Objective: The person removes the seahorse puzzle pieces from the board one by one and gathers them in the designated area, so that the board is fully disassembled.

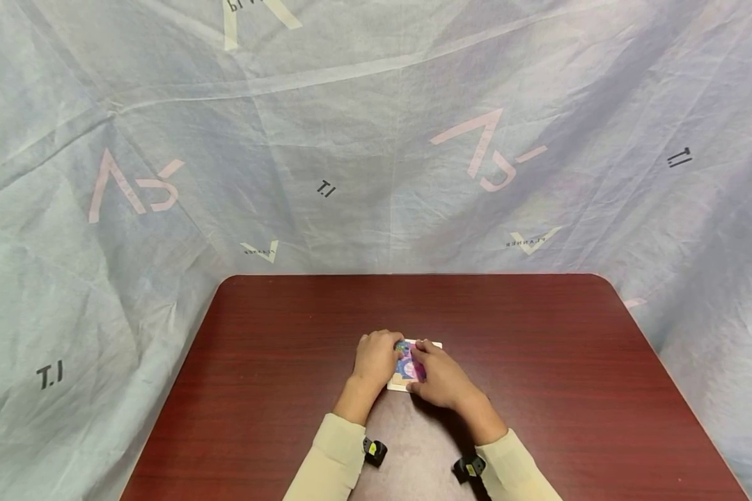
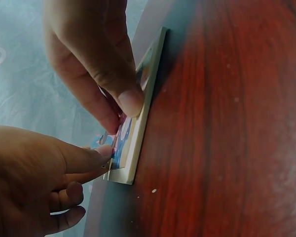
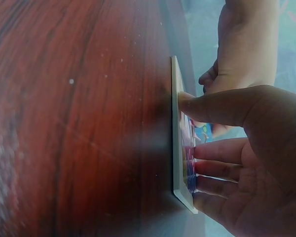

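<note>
A small jigsaw puzzle (image 1: 407, 370) with a white frame and a pink, blue and yellow picture lies flat on the table. My left hand (image 1: 377, 358) is at its left side. In the left wrist view, that hand's thumb and finger pinch a blue puzzle piece (image 2: 96, 140), tilted up at the board's edge. My right hand (image 1: 443, 377) rests over the right part of the puzzle. Its thumb touches the near frame edge, and its fairly straight fingers (image 3: 222, 185) press on the picture. Part of the picture is hidden under the hands.
The dark red wooden table (image 1: 276, 320) has rounded far corners. Grey printed cloth (image 1: 363, 139) hangs behind it and along both sides. Each forearm wears a black wrist camera (image 1: 374, 452) over a cream sleeve (image 1: 329, 459).
</note>
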Demonstrator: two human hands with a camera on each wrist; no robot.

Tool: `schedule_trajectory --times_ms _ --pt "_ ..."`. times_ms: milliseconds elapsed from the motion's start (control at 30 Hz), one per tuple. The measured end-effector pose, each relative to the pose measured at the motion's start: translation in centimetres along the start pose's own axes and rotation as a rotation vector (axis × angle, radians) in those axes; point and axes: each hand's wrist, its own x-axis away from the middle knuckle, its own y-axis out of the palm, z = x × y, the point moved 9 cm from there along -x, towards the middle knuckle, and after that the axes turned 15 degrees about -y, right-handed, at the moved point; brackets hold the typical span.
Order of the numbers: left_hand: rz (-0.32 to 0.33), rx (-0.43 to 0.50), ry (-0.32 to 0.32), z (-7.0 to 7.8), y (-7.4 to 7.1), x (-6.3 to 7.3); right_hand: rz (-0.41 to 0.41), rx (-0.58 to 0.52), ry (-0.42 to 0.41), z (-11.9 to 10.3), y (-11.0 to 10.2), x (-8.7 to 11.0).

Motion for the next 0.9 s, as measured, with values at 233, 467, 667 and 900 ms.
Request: schedule_trajectory --times_ms 233,467,667,900 --pt "0.008 0.034 -0.008 -0.06 -0.07 0.14 0.008 0.001 -0.004 -0.02 -0.09 -0.06" --pt "0.021 0.067 -0.013 -0.15 -0.17 0.17 0.006 -0.011 0.003 0.02 -0.06 0.0" --pt "0.009 0.075 -0.021 -0.4 -0.18 0.25 -0.005 -0.019 0.012 0.04 0.17 0.01" --pt "0.02 0.103 -0.035 -0.66 -0.12 0.19 0.006 -0.017 0.004 0.13 0.05 -0.08"
